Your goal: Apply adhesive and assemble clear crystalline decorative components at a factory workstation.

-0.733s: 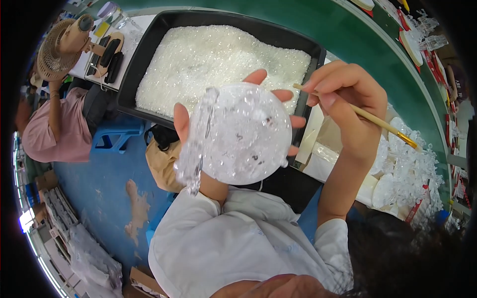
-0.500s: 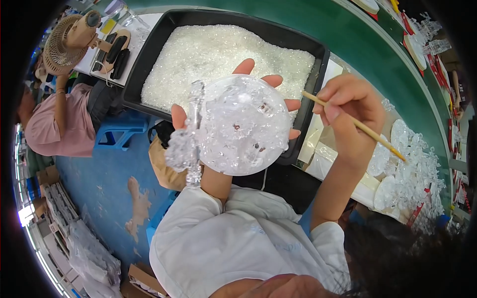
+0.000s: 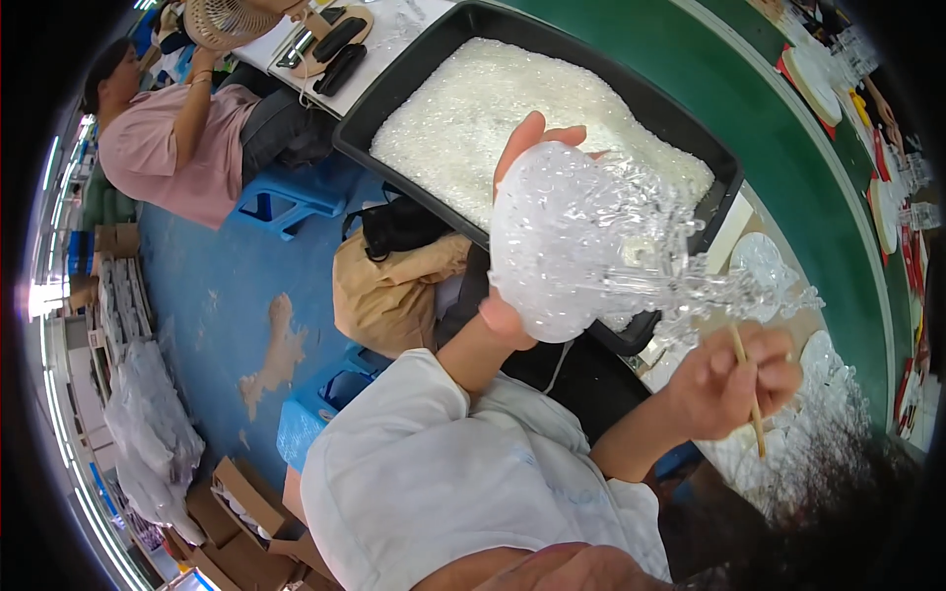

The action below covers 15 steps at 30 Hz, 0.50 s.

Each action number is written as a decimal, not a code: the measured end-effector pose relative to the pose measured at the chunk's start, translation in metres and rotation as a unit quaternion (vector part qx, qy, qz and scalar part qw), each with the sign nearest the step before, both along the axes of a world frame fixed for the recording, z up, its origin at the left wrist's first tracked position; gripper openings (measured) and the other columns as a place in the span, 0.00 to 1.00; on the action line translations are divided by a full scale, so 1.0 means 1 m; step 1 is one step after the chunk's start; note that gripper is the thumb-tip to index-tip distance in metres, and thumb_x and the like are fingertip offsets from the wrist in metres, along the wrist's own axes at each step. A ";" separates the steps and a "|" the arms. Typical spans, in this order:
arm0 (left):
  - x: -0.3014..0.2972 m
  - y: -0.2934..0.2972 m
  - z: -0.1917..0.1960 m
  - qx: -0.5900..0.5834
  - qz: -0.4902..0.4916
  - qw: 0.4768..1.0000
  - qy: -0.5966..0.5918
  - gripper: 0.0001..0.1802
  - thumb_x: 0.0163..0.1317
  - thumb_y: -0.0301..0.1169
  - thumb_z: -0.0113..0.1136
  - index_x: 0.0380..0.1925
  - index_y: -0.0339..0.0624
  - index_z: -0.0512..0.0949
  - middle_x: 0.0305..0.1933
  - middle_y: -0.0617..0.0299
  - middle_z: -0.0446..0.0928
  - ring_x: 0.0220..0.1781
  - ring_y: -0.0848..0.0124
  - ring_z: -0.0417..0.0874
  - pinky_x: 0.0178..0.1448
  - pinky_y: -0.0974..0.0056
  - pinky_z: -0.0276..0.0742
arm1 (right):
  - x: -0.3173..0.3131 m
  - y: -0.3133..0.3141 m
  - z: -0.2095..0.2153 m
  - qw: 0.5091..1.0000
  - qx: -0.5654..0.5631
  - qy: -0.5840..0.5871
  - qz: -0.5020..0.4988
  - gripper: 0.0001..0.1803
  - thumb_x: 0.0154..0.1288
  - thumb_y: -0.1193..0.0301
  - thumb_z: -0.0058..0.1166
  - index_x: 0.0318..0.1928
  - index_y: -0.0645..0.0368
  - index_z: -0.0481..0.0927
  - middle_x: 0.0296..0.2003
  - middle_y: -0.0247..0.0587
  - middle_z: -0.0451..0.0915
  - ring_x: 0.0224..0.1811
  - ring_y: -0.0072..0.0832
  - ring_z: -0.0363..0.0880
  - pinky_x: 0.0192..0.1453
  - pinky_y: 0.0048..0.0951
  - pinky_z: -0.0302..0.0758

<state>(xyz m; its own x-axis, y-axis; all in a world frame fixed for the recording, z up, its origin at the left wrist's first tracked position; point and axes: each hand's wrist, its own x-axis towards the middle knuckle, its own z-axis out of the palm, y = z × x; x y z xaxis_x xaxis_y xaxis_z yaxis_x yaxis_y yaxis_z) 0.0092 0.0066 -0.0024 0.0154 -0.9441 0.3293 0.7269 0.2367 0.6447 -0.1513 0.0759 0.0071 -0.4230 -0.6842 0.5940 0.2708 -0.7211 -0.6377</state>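
Note:
My left hand [image 3: 505,317] grips a round, frosted-white disc base [image 3: 547,241] from behind, its thumb at the lower edge and its fingers behind the top. Clear plastic pieces [image 3: 680,281] rise from the disc and point to the right; their shapes are hard to make out. In my right hand [image 3: 734,384], a thin wooden stick [image 3: 757,424] is pinched between thumb and fingers, just below the clear pieces. Whether the stick touches them I cannot tell. Behind the disc stands a black tray [image 3: 414,197] full of white, glittering granules [image 3: 453,118].
More clear discs and pieces [image 3: 764,258] lie at the right, partly behind my right hand. A green surface [image 3: 818,187] curves past the tray. To the left, a person in pink [image 3: 168,158] sits on a blue stool [image 3: 281,197] near a fan [image 3: 232,22]. A brown bag [image 3: 384,305] lies below the tray.
My left hand has turned the piece so its clear parts point right and moved it rightward. My right hand has come down with the stick. The whole view has shifted.

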 end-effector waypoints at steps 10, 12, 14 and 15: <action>-0.013 -0.015 -0.016 -0.143 0.169 0.973 0.058 0.91 0.11 0.72 0.77 0.75 0.40 0.39 0.71 0.46 0.56 0.70 0.45 0.67 0.71 0.46 0.68 | 0.044 0.010 0.000 0.981 -0.055 0.169 0.083 0.12 0.59 0.81 0.63 0.37 0.58 0.70 0.36 0.49 0.78 0.19 0.26 0.75 0.19 0.24 0.73; -0.009 -0.012 -0.015 -0.114 0.167 0.979 0.039 0.88 0.15 0.70 0.78 0.75 0.43 0.40 0.71 0.46 0.57 0.69 0.45 0.67 0.70 0.46 0.69 | 0.051 0.009 -0.002 0.985 -0.044 0.158 0.062 0.14 0.56 0.81 0.65 0.35 0.59 0.71 0.33 0.50 0.80 0.20 0.26 0.76 0.19 0.23 0.72; -0.006 -0.008 -0.012 -0.086 0.166 0.982 0.020 0.84 0.20 0.68 0.80 0.76 0.45 0.42 0.70 0.46 0.58 0.69 0.45 0.68 0.69 0.47 0.71 | 0.056 0.004 0.006 0.987 -0.048 0.145 0.052 0.13 0.54 0.82 0.65 0.34 0.61 0.73 0.30 0.51 0.81 0.21 0.26 0.77 0.19 0.23 0.71; -0.006 -0.005 -0.010 -0.095 0.161 0.982 0.019 0.74 0.33 0.64 0.77 0.75 0.47 0.43 0.70 0.45 0.58 0.69 0.44 0.68 0.68 0.45 0.71 | 0.057 0.004 0.009 0.985 -0.055 0.158 0.053 0.13 0.52 0.83 0.65 0.35 0.61 0.74 0.30 0.51 0.81 0.21 0.26 0.76 0.18 0.23 0.71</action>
<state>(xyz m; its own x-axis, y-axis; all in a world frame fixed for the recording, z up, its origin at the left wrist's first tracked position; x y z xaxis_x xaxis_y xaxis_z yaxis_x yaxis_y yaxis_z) 0.0037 0.0014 -0.0123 0.3189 -0.8098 0.4925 0.6165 0.5719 0.5411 -0.0948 0.0797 0.0165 -0.1353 -0.6387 0.7574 0.1483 -0.7689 -0.6219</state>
